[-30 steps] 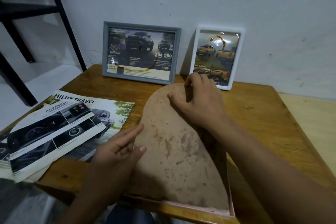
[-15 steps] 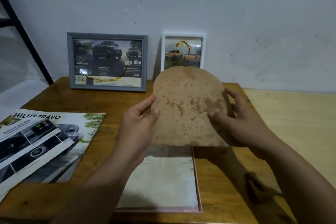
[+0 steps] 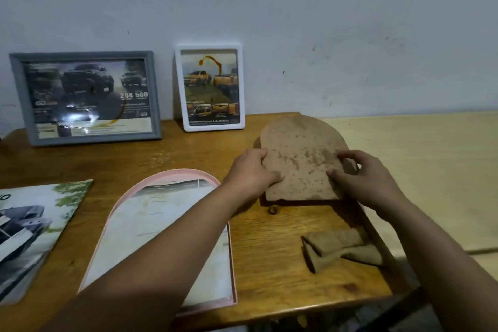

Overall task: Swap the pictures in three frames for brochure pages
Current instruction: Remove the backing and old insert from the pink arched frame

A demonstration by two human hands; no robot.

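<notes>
A brown arched backing board [image 3: 301, 159], stained and speckled, rests near the table's right side. My left hand [image 3: 249, 172] grips its left edge and my right hand [image 3: 363, 178] grips its right edge. The pink arched frame [image 3: 172, 173] lies face down at the front centre, open at the back, with a pale sheet [image 3: 161, 224] inside; my left forearm crosses it. Against the wall stand a grey frame [image 3: 86, 97] and a white frame [image 3: 210, 89], each showing a truck brochure page. A car brochure [image 3: 29, 226] lies at the left.
A brown folded stand piece [image 3: 339, 248] lies on the wooden table [image 3: 269, 264] near the right front edge. A paler wooden surface [image 3: 420, 170] adjoins the table on the right. The white wall is just behind the frames.
Both hands carried the backing board off the pink frame and to the right, setting it down near the table's right side. The frame's inside with the pale sheet now shows.
</notes>
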